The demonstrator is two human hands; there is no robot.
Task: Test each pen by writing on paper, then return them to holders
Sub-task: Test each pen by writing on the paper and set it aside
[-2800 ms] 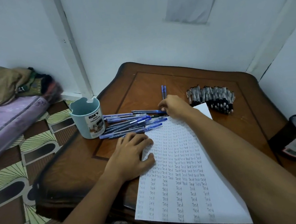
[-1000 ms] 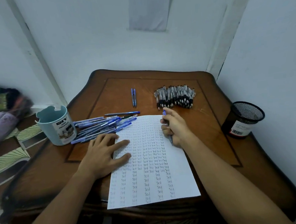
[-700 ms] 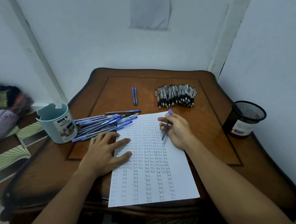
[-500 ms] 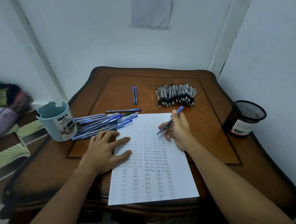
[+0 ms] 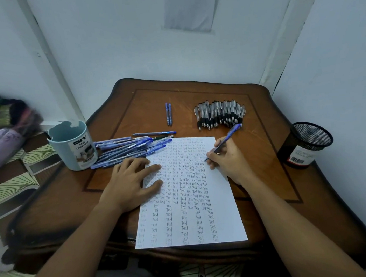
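1. Paper [image 5: 222, 200] lies lengthwise on the desk [image 5: 261, 103], its near end at the person's edge, filled with columns of the word "Test"; only the right margin is blank.
2. The left hand [image 5: 133, 180] lies flat with its fingers spread and holding nothing, pressing the paper's left edge.
3. The right hand [image 5: 228, 159] has its fingers closed in a writing grip on a blue pen [image 5: 225, 143]. Its long axis slants: tip down and left, at the paper beside the rightmost column, cap end up and right toward the black pens [image 5: 220, 114].
4. The coming stroke probably falls right under that tip, so the right hand acts while the left steadies.
5. Farther left, loose blue pens [image 5: 127, 148] lie beside the teal holder [image 5: 73, 147]; the mesh holder [image 5: 304, 144] stands well apart, right.
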